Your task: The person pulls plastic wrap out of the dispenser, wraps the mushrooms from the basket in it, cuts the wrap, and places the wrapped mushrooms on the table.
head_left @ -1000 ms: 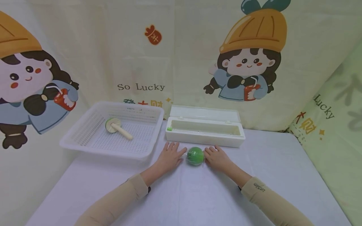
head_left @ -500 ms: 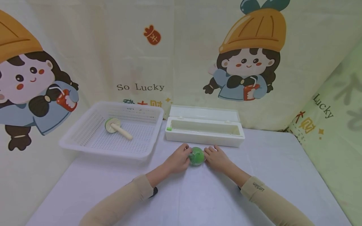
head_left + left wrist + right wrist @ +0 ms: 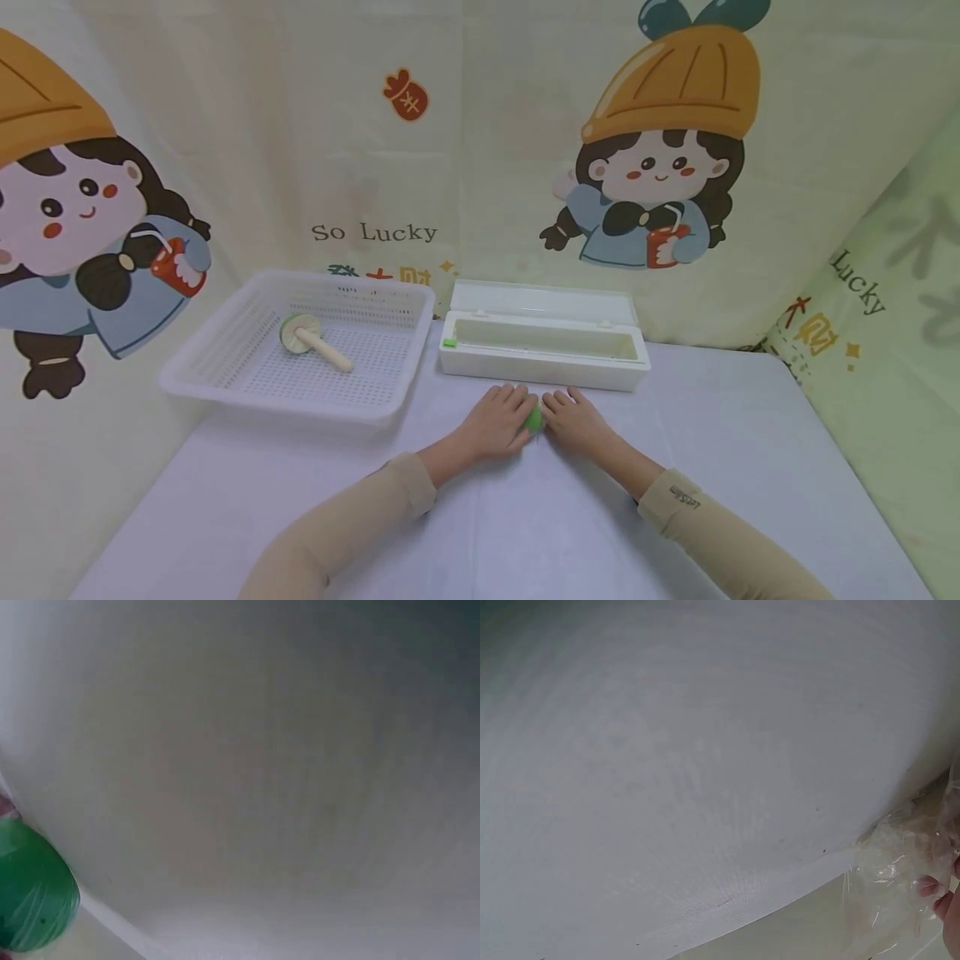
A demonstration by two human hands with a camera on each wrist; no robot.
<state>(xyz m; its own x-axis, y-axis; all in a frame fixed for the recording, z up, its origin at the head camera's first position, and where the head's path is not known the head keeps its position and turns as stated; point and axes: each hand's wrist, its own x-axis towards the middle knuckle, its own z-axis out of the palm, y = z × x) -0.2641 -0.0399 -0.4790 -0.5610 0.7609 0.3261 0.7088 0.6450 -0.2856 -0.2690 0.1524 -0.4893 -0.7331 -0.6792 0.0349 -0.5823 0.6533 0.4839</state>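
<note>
A round green item (image 3: pixel 534 419), wrapped in clear plastic film, lies on the table between both hands. My left hand (image 3: pixel 498 421) grips it from the left and covers most of it in the head view. The left wrist view shows its smooth green side (image 3: pixel 36 889) under wrinkled film, with bits of finger at the edge. To the right, my right hand (image 3: pixel 576 423) has curled fingers close against the item. In the right wrist view those fingers pinch crumpled clear film (image 3: pixel 885 874). The item's underside is hidden.
Behind the hands stands a long white box (image 3: pixel 543 367) with its lid raised and a small green piece at its left end. At left, a white perforated basket (image 3: pixel 285 404) contains a round, green-edged piece with a wooden handle (image 3: pixel 324 348). A printed cloth hangs behind.
My left hand has moved right, from fingers spread beside the green item to gripping over it. The item has shifted slightly right. The right hand has stayed in place.
</note>
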